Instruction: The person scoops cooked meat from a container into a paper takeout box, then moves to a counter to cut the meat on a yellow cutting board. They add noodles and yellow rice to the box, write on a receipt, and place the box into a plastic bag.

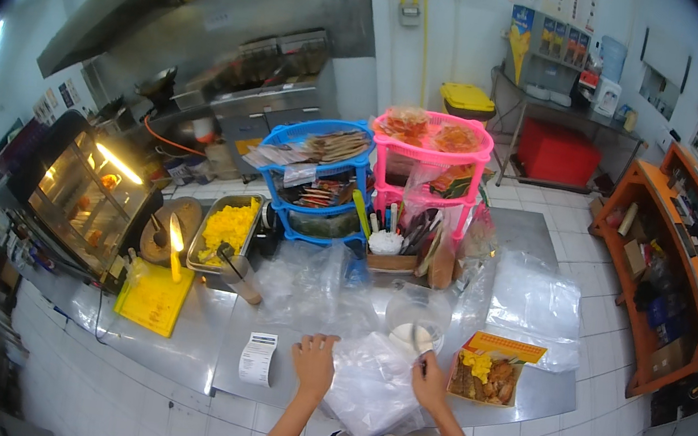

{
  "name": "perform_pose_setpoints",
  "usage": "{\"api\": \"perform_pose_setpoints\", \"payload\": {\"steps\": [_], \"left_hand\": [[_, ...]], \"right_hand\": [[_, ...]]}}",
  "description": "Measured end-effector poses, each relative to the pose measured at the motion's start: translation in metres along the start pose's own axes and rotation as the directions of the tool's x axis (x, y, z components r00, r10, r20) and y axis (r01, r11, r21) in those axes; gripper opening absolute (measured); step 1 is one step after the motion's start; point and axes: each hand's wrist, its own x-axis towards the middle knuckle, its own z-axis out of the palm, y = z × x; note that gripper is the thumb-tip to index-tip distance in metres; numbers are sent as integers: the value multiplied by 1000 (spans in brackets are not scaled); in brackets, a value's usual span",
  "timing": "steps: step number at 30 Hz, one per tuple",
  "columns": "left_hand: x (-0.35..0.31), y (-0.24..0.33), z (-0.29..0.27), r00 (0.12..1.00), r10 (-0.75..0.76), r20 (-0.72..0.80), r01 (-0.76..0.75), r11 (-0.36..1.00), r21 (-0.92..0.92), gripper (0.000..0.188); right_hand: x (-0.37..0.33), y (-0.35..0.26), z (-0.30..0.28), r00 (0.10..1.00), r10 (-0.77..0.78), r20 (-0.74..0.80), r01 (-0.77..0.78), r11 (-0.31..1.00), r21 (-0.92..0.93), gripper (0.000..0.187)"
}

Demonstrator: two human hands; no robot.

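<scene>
My right hand (430,384) is closed around the handle of a metal spoon (415,334). The spoon's lower end goes into a clear plastic tub (436,312) with something white inside. Flat beside a stack of clear plastic bags (374,382) rests my left hand (313,366), its fingers apart and holding nothing. These bags lie between my two hands, close to my body. Right of my right hand stands an open food box (482,396) with yellow rice and browned pieces of food. A printed receipt (258,359) lies left of my left hand.
Blue rack (321,164) and pink rack (431,154) stand at the counter's back, loaded with packets. To the left are a tray of yellow rice (227,231), a yellow cutting board (155,297) with a knife (175,246), and a lit display case (86,192). Plastic sheets (535,304) lie right.
</scene>
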Motion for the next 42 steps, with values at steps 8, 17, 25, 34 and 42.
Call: {"api": "perform_pose_setpoints", "payload": {"steps": [8,17,25,34,42], "left_hand": [[-5,15,3,976,120,182,-122,993,1,18],[5,-4,32,893,90,441,138,878,-457,5],[21,-2,17,873,310,375,-191,927,-321,3],[78,-26,-125,969,-239,-57,117,653,-749,18],[62,10,-227,947,-313,69,187,364,-912,15]], "right_hand": [[-22,32,35,991,-104,83,111,990,-92,35],[-23,34,25,988,-132,79,133,991,-7,28],[-18,17,17,985,-73,153,74,997,3,43],[-20,-1,33,877,65,477,149,906,-396,87],[-16,-54,56,960,-259,107,280,884,-374,74]]}}
